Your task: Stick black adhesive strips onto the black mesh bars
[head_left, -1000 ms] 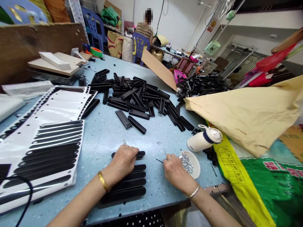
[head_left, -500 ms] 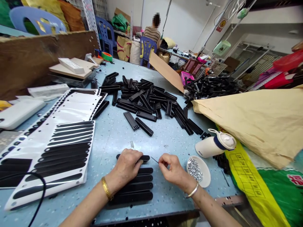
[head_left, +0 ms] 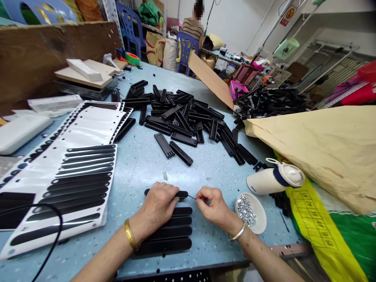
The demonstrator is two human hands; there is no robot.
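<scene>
My left hand is closed over the middle of a black plastic strip with rounded ends, holding it against the table. My right hand pinches a thin dark rod, whose tip meets the strip's right end, near the hole there. What kind of tool the rod is, I cannot tell. Several matching black strips lie side by side just below, partly under my left wrist. Right of my right hand, a white bowl holds small shiny metal pieces.
Black plastic parts are heaped across the table's middle. Sheets of black stickers lie at left, with a black cable over them. A white bottle lies beyond the bowl. Brown paper covers the right side. Another person sits far back.
My right hand has brought the rod left until its tip touches the strip's end; before, a small gap showed. My left hand keeps its hold. The camera view has shifted slightly.
</scene>
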